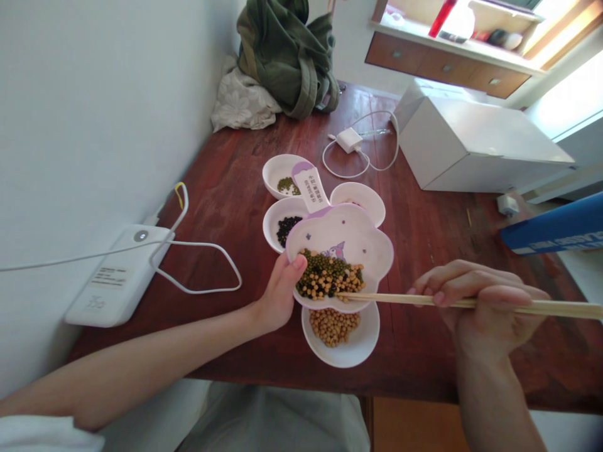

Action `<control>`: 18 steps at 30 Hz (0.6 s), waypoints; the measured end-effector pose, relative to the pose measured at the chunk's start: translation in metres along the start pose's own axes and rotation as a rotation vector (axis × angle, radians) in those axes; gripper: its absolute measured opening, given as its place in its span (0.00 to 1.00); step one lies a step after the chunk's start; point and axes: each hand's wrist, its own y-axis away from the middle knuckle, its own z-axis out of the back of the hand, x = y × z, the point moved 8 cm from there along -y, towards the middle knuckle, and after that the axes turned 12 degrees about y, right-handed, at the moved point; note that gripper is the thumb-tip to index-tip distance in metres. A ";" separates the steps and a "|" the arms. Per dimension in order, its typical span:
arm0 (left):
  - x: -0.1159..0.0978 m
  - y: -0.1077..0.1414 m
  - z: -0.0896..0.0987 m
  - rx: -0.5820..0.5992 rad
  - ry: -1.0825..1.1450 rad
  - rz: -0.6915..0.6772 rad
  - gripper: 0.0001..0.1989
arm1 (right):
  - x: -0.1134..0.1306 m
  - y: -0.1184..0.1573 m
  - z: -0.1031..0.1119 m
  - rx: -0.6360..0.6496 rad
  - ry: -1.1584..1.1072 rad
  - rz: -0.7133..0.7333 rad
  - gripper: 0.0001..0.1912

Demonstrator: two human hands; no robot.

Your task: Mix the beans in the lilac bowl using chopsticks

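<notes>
My left hand (pixel 279 290) grips the left edge of a flower-shaped plate (pixel 358 232) with a purple rim and a labelled handle, thumb on top. Mixed green, black and yellow beans (pixel 330 275) lie on its near part. Wooden chopsticks (pixel 400 299) are held in my right hand (pixel 480 307), their tips among those beans. Below the plate stands a white bowl of yellow soybeans (pixel 334 328), partly covered by it. Behind are a bowl of black beans (pixel 288 231), a bowl of green mung beans (pixel 288 185) and a bowl (pixel 362 196) with contents mostly hidden.
On the left lies a white power bank (pixel 120 276) with a cable against the wall. A charger (pixel 349 140) with a looped cable is farther back. A white box (pixel 471 138) and a blue object (pixel 556 223) stand right. A green bag (pixel 292 56) sits at the back.
</notes>
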 end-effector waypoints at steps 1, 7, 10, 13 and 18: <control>0.000 0.000 0.000 -0.002 -0.003 0.000 0.32 | 0.001 0.001 0.000 0.004 -0.001 0.009 0.32; 0.002 0.000 0.005 -0.015 0.011 -0.006 0.30 | 0.001 0.003 -0.002 -0.001 -0.044 0.018 0.30; 0.002 0.000 0.006 -0.029 0.014 -0.008 0.29 | -0.002 0.001 -0.005 0.019 -0.054 0.020 0.30; 0.000 -0.001 0.005 -0.032 0.019 -0.025 0.30 | -0.009 -0.001 -0.005 0.027 -0.100 -0.023 0.30; 0.000 -0.002 0.002 -0.015 0.028 -0.018 0.30 | -0.012 -0.003 -0.002 0.021 -0.153 -0.050 0.31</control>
